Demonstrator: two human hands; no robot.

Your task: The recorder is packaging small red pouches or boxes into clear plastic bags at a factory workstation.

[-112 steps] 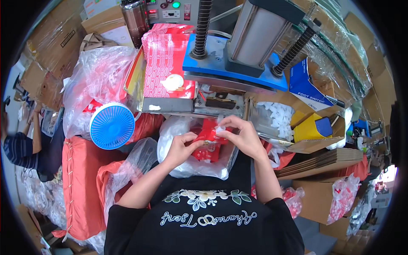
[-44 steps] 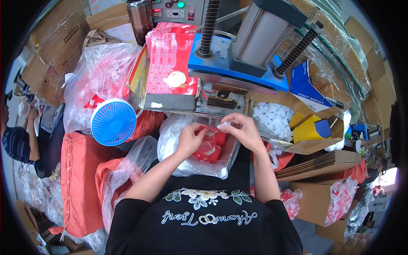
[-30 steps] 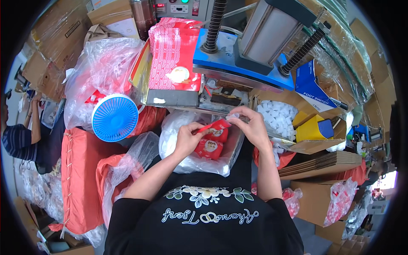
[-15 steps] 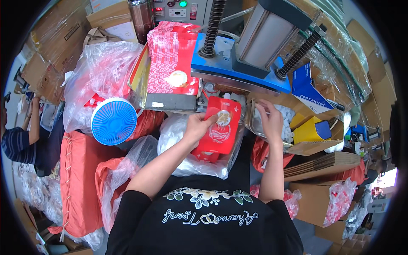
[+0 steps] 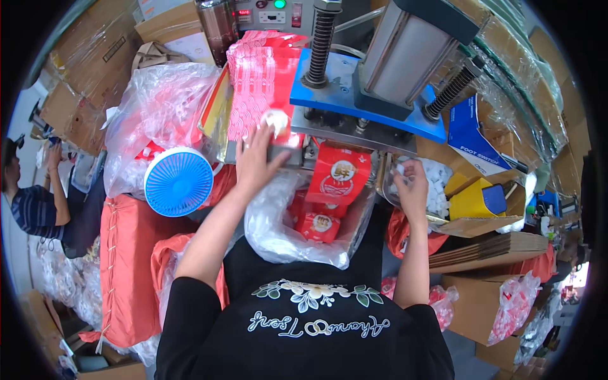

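My left hand [image 5: 256,158] reaches over the stack of red patterned pouches [image 5: 250,95], its fingers spread at the lower edge of the stack. It appears to hold nothing. At the right, my right hand [image 5: 413,183] has its fingers curled together, with a small white piece [image 5: 400,169] at the fingertips. It is over a tray of small white plastic pieces [image 5: 437,189]. Between the hands a red pouch [image 5: 341,172] hangs with its top edge under the press [image 5: 361,95]. More red pouches [image 5: 318,227] lie below it in a plastic-lined box [image 5: 269,231].
A round blue fan [image 5: 178,182] stands left of the pouches, before a clear bag of red pouches [image 5: 161,114]. A yellow and blue foot pedal [image 5: 478,199] sits in a carton at the right. Another person [image 5: 41,202] is at the far left.
My left hand has let go of the red pouch and moved up-left to the stack. The pouch now hangs at the press. My right hand's fingers have closed at the white pieces.
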